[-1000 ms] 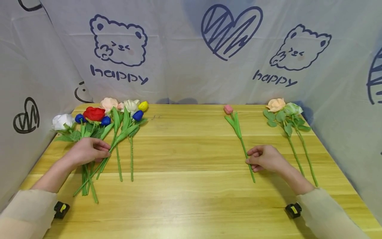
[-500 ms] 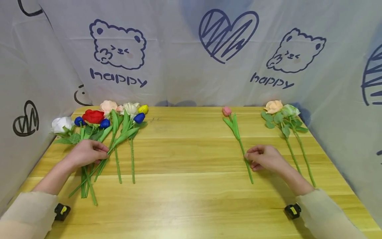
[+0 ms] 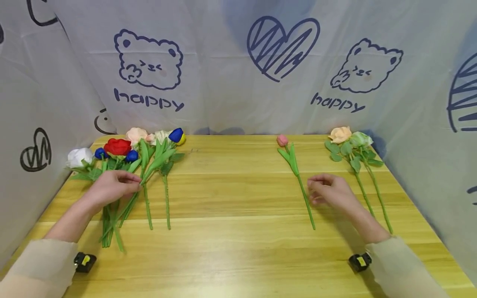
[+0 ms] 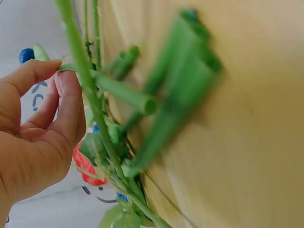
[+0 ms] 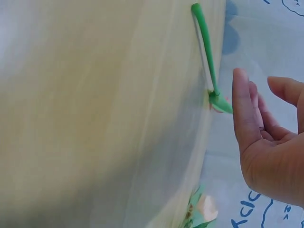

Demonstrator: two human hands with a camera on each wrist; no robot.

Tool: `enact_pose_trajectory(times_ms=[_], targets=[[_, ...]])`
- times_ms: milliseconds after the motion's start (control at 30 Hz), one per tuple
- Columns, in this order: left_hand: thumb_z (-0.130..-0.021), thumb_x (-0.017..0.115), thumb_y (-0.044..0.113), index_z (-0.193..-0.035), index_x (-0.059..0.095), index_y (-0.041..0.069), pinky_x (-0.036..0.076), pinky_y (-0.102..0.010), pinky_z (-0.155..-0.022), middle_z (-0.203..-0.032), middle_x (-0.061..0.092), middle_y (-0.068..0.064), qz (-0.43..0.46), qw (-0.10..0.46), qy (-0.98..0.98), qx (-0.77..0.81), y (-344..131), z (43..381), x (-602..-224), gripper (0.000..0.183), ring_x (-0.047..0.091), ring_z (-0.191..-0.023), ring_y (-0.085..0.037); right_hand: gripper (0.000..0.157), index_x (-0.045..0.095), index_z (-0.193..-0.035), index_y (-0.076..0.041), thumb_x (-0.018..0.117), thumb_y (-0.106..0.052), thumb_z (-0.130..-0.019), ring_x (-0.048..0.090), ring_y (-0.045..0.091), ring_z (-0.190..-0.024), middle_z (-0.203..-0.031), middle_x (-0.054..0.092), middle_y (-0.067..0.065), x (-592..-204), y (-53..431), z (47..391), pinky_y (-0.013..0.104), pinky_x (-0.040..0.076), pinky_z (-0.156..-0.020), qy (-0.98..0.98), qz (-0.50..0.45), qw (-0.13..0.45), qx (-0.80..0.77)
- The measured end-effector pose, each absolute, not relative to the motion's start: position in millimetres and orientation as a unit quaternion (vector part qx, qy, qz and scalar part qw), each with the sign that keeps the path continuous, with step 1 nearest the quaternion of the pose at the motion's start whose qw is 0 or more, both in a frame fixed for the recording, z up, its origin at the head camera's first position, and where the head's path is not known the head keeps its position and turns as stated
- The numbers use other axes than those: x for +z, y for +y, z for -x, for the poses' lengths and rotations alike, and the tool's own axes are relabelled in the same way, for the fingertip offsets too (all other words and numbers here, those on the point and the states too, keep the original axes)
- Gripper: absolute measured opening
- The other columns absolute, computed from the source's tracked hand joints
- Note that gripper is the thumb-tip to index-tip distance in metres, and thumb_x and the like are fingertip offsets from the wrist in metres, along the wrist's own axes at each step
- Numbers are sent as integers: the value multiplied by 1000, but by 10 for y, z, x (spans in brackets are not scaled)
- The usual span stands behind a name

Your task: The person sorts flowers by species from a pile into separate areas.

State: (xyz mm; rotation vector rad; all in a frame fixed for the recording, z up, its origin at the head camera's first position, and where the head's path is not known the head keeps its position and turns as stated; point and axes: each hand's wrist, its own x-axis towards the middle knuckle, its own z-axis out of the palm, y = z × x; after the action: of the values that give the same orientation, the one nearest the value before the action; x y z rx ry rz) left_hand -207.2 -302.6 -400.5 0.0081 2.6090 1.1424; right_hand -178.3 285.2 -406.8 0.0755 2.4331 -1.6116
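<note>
My left hand [image 3: 114,188] pinches the green stem of a blue tulip [image 3: 177,135] between thumb and fingertips, above the left bunch. In the left wrist view that tulip's blue bloom [image 4: 26,56] shows beyond the thumb. Beneath the hand lie a red rose [image 3: 117,147], a white rose [image 3: 80,158] and more blue blooms, their stems crossing. On the right, a pink tulip [image 3: 282,140] lies on the table [image 3: 231,244]. My right hand [image 3: 330,190] hovers just beside its stem, holding nothing; in the right wrist view the thumb stands apart from the extended fingers [image 5: 244,109].
A peach rose [image 3: 340,134] and a pale green rose [image 3: 360,140] lie at the far right. Light pink [image 3: 136,135], cream and yellow blooms lie at the back left. A white printed cloth [image 3: 220,95] hangs behind and along both sides of the table.
The right hand has let go of the pink tulip's stem and drawn slightly away. The left hand has raised the blue tulip, whose bloom now sits higher, in front of the yellow one.
</note>
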Motion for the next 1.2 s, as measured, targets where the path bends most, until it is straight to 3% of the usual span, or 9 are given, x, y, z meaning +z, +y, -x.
enact_pose_trajectory(times_ms=[200, 467, 600, 933, 1200], targets=[[-103, 68, 25, -138, 59, -7, 62, -30, -84, -123, 68, -16, -11, 123, 878, 463, -2820, 2109, -3941, 48, 70, -98, -18, 54, 52, -143, 8, 63, -30, -106, 73, 27, -102, -128, 63, 25, -4028, 2731, 1820, 42, 63, -88, 805, -22, 83, -587], [-102, 69, 24, -137, 59, -7, 61, -29, -90, -118, 67, -5, -18, 86, 834, 544, -2373, 2217, -3852, 48, 70, -98, -10, 48, 58, -138, 6, 66, -28, -105, 74, 17, -96, -114, 71, 10, -3943, 2401, 1899, 41, 63, -88, 784, 2, 32, -620], [-102, 70, 22, -137, 58, -6, 61, -26, -88, -110, 67, 2, -23, 75, 800, 595, -2097, 2263, -3790, 47, 69, -97, -7, 42, 59, -136, 6, 64, -24, -106, 75, 19, -97, -121, 71, 17, -3922, 2209, 1919, 36, 64, -85, 771, 18, 26, -636], [-101, 67, 7, -136, 58, -11, 61, -27, -87, -107, 65, -1, -51, 62, 700, 709, -1324, 2310, -3756, 41, 68, -94, -10, 35, 61, -136, 3, 63, -16, -106, 74, 20, -99, -131, 67, 24, -3934, 1742, 1853, 39, 64, -86, 728, 72, 61, -679], [-100, 67, 1, -132, 59, -12, 62, -32, -89, -105, 65, -5, -39, 72, 632, 771, -748, 2253, -3873, 35, 68, -93, -12, 39, 60, -139, 2, 66, -13, -104, 72, 30, -107, -133, 65, 24, -3988, 1486, 1745, 51, 60, -93, 711, 97, 122, -686]])
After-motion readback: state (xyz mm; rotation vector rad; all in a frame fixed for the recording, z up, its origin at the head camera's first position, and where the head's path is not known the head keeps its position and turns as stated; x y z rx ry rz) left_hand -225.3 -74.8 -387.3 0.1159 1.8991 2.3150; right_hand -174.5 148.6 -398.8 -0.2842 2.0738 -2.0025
